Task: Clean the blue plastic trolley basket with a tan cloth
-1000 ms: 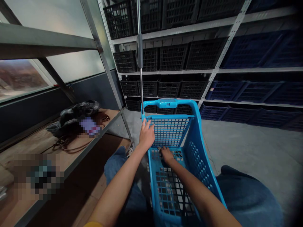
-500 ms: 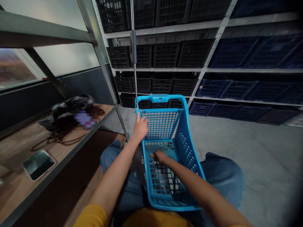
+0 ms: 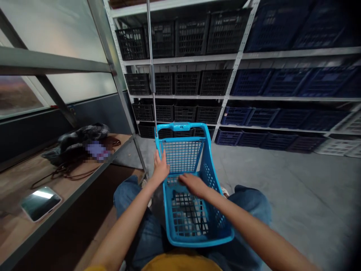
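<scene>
Step in hand: the basket [image 3: 211, 171] is being steadied and reached into. It is held between the knees, above the floor [image 3: 282, 188], tipped so that its open top faces the person.
Basket place: it is just right of the shelf [image 3: 17, 177] and well apart from the racks at the back. Its handle [image 3: 180, 127] is at the far end, and a pole [image 3: 152, 75] rises from the far left corner.
Left hand [image 3: 160, 169]: it is laid against the basket's far left corner with the fingers nearly straight and pointing up. No closed grip is seen, and whether the thumb is hooked round the rim cannot be told.
Right hand [image 3: 193, 184]: it is held palm down inside the basket, near the far wall. The fingers are loosely spread and nothing is seen in them. What lies under the palm is hidden.
Next move, as judged: any shift of the basket would call for a firmer hold at the corner, since it is only braced there and by the knees. The tall pole would have to be kept from swinging.
Basket contents: only the mesh bottom can be made out.
Writing: none can be read. No brand is seen on the basket or handle.
Blurred patch: an area on the bag [image 3: 76, 139] on the shelf is pixelated, so nothing is legible there.
Phone [image 3: 41, 203]: it lies flat on the shelf. Only glare shows on its screen.
Crates: no labels are seen on the black crates [image 3: 191, 37] or the blue crates [image 3: 282, 81].
</scene>
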A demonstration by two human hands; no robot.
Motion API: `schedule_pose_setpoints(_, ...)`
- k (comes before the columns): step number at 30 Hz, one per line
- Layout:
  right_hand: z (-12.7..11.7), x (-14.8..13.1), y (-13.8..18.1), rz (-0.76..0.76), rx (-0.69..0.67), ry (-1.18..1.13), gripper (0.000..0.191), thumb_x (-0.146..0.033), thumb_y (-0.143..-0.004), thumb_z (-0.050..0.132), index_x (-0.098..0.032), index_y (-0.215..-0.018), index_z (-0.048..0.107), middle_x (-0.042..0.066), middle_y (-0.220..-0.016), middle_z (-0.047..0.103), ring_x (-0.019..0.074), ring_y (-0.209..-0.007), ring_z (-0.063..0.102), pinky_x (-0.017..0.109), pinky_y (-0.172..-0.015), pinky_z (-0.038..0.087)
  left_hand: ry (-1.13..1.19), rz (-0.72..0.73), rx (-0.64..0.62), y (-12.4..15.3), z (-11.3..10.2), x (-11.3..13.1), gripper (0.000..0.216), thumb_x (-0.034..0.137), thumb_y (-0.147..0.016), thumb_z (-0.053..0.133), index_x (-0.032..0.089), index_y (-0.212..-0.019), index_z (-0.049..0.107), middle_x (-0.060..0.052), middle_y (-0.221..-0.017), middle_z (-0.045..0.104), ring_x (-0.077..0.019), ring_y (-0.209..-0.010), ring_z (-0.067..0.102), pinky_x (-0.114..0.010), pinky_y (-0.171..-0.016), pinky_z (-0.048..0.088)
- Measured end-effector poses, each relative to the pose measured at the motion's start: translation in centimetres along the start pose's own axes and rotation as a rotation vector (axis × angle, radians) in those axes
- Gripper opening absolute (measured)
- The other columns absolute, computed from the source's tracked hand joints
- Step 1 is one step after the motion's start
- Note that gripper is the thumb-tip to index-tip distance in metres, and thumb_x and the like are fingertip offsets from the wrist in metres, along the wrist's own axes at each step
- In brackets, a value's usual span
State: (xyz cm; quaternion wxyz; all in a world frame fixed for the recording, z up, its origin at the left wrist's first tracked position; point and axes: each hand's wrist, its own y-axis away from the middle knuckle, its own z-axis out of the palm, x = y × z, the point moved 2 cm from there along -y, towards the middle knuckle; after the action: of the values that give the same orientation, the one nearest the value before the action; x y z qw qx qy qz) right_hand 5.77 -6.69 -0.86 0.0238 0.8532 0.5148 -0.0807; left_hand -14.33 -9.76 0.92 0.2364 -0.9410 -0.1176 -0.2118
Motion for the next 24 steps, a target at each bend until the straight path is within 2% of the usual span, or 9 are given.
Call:
schedule_pose_setpoints(2,-3.7,3.3,1.0,0.052,0.146,0.070,0.027,-0.008,-0.085,0.043,-0.021,-0.105,0.057,0.005,-0.096,0.061,0.0173,-0.089,0.054,0.025,-0.077,0.038,0.082,-0.102,-0.046,2.5,0.6,0.6,0.083,0.014,-0.081,0.051,0.009,-0.152,0.009,-0.028,-0.157,-0.003,-0.0401,-0.145,0.005,-0.053,-0.110,0.031)
schedule_pose_setpoints(4,-5.9,6.1,2.0,0.121,0.227,0.118,0.025,-0.007,-0.083,0.043,-0.019,-0.100,0.057,0.005,-0.093,0.061,0.0177,-0.088,0.053,0.026,-0.078,0.036,0.154,-0.184,-0.075,4.1,1.0,1.2,0.087,0.012,-0.082,0.048,0.011,-0.153,-0.002,-0.031,-0.156,-0.006,-0.0408,-0.142,0.020,-0.049,-0.103,0.041)
schedule_pose_setpoints(6,-6.5,8.1,2.9,0.166,0.262,0.114,0.022,-0.007,-0.081,0.044,-0.019,-0.095,0.057,0.004,-0.090,0.061,0.0172,-0.087,0.053,0.027,-0.084,0.036,0.175,-0.185,-0.072,4.6,1.1,1.7,0.089,0.007,-0.079,0.045,0.015,-0.153,-0.005,-0.028,-0.157,-0.007,-0.0391,-0.139,0.029,-0.046,-0.099,0.046)
schedule_pose_setpoints(8,-6.0,8.9,3.4,0.183,0.295,0.058,0.020,-0.008,-0.081,0.044,-0.020,-0.091,0.057,0.002,-0.087,0.062,0.0158,-0.087,0.054,0.031,-0.096,0.032,0.146,-0.152,-0.073,4.2,0.9,1.9,0.089,0.002,-0.076,0.043,0.014,-0.154,0.003,-0.025,-0.157,-0.010,-0.0372,-0.139,0.031,-0.043,-0.101,0.045)
schedule_pose_setpoints(12,-4.6,9.0,3.5,0.208,0.370,-0.085,0.016,-0.013,-0.084,0.043,-0.022,-0.088,0.055,-0.001,-0.088,0.063,0.0141,-0.087,0.057,0.039,-0.112,0.016,0.077,-0.072,-0.103,1.9,0.7,1.3,0.086,-0.002,-0.073,0.043,0.013,-0.153,0.017,-0.023,-0.157,-0.013,-0.0356,-0.141,0.027,-0.041,-0.106,0.040)
schedule_pose_setpoints(15,-4.3,8.7,2.8,0.258,0.400,-0.115,0.014,-0.017,-0.086,0.042,-0.022,-0.087,0.056,-0.001,-0.088,0.064,0.0148,-0.088,0.057,0.041,-0.114,0.014,0.064,-0.032,-0.154,-0.3,1.2,0.0,0.084,-0.002,-0.074,0.042,0.020,-0.152,0.021,-0.016,-0.159,-0.009,-0.0314,-0.138,0.036,-0.038,-0.102,0.045)
schedule_pose_setpoints(17,-4.3,8.4,2.1,0.302,0.418,-0.106,0.014,-0.018,-0.087,0.042,-0.022,-0.087,0.056,0.000,-0.089,0.065,0.0155,-0.088,0.058,0.042,-0.114,0.013,0.050,0.000,-0.184,-2.1,1.6,-1.0,0.077,0.000,-0.077,0.038,0.020,-0.151,0.027,-0.014,-0.160,-0.006,-0.0287,-0.138,0.037,-0.036,-0.102,0.046)
schedule_pose_setpoints(21,-3.5,6.8,0.4,0.408,0.468,-0.101,0.015,-0.017,-0.087,0.042,-0.022,-0.084,0.056,0.003,-0.088,0.066,0.0174,-0.088,0.058,0.044,-0.115,0.010,-0.029,0.051,-0.213,-5.7,1.6,-2.7,0.071,0.003,-0.079,0.041,0.020,-0.148,0.035,-0.010,-0.160,0.014,-0.0270,-0.131,0.047,-0.037,-0.104,0.044)
schedule_pose_setpoints(24,-2.9,5.8,-0.5,0.473,0.522,-0.145,0.020,-0.013,-0.085,0.040,-0.022,-0.089,0.058,0.004,-0.091,0.067,0.0188,-0.092,0.058,0.045,-0.115,0.011,-0.116,0.071,-0.197,-7.5,1.0,-2.6,0.060,0.010,-0.085,0.041,0.022,-0.143,0.043,-0.009,-0.157,0.027,-0.0278,-0.125,0.053,-0.041,-0.106,0.042)
